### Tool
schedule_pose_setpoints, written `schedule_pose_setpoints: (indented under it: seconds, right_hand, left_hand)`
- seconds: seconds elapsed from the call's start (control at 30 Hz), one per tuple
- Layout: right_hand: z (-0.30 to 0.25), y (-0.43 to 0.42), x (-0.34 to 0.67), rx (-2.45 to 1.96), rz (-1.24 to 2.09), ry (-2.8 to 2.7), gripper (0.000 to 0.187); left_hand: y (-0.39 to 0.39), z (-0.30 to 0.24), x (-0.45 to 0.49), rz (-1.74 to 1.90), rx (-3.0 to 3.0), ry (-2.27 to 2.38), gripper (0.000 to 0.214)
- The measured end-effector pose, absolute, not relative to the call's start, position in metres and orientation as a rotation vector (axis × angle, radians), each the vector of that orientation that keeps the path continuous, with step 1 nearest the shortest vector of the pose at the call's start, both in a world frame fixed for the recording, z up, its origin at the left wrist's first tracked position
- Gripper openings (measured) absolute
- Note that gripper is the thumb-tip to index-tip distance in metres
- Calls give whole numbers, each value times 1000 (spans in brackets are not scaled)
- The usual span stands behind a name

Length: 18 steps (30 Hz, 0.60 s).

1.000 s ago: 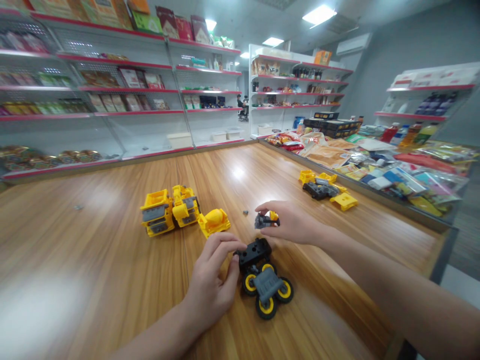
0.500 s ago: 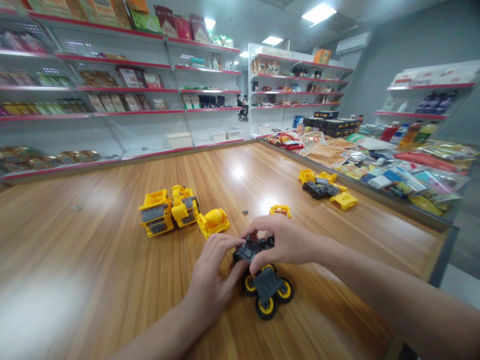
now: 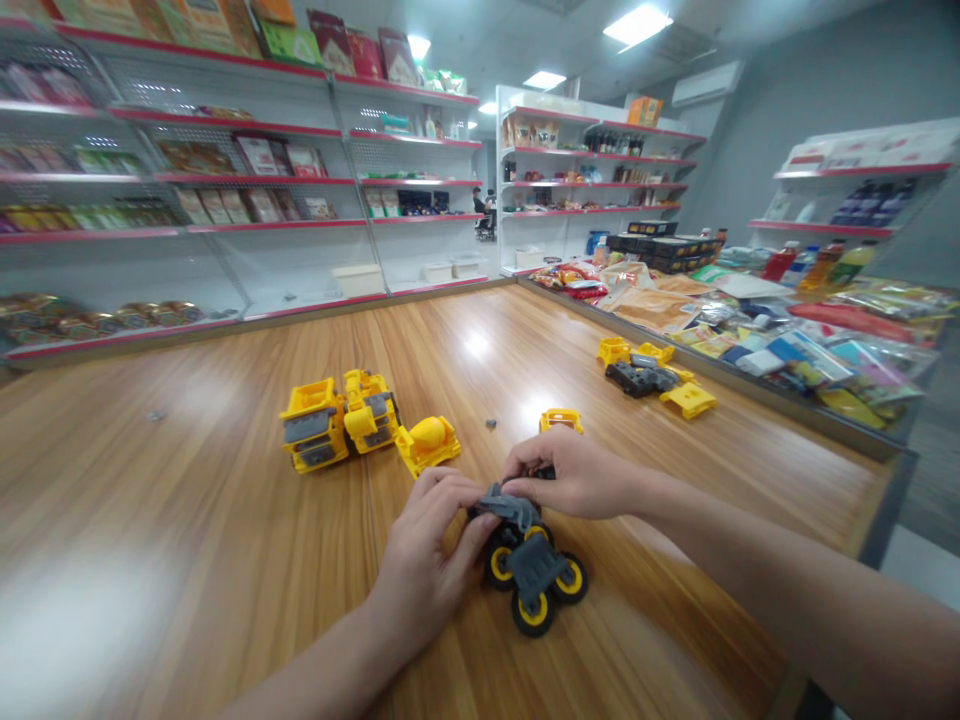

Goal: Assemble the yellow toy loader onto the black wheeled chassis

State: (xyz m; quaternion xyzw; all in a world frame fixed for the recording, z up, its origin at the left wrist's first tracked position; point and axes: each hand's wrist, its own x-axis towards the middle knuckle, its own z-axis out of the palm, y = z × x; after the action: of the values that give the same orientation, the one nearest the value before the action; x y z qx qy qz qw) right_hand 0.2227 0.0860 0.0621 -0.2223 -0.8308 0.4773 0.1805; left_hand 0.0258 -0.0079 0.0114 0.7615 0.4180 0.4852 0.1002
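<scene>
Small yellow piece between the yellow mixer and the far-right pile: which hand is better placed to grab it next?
Probably the right: the yellow piece sits just beyond the right hand, while the left hand is farther away. Both hands are at the grey part.

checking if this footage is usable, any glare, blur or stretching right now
Head view: white glare on the wooden table, broad at lower left, smaller at the far middle; head view: left shelves soft and stretched toward the edge; head view: nearest ceiling light washed out; head view: yellow-rimmed wheels clearer.
</scene>
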Motion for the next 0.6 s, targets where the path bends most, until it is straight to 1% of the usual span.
schedule_pose_setpoints:
  seconds: [0.13, 0.2, 0.37, 0.5, 0.6]
  right_hand:
    - [60, 89, 222, -586, 1536, -2241, 23]
    - [60, 91, 223, -571, 1557, -2227, 23]
    - [66, 94, 229, -564, 1443, -2350, 24]
    - [69, 94, 233, -562, 1269, -2555, 24]
    - [70, 95, 235, -541, 1168, -2674, 22]
  left_hand:
    - [-8, 11, 25, 1449, 2255, 1229, 13]
    - [-8, 12, 25, 1434, 2263, 1234, 14]
    - [-12, 18, 27, 1389, 2278, 1215, 20]
    - [-16, 18, 27, 1346, 2223, 1206, 30]
    - [-15, 15, 26, 1316, 2177, 1272, 32]
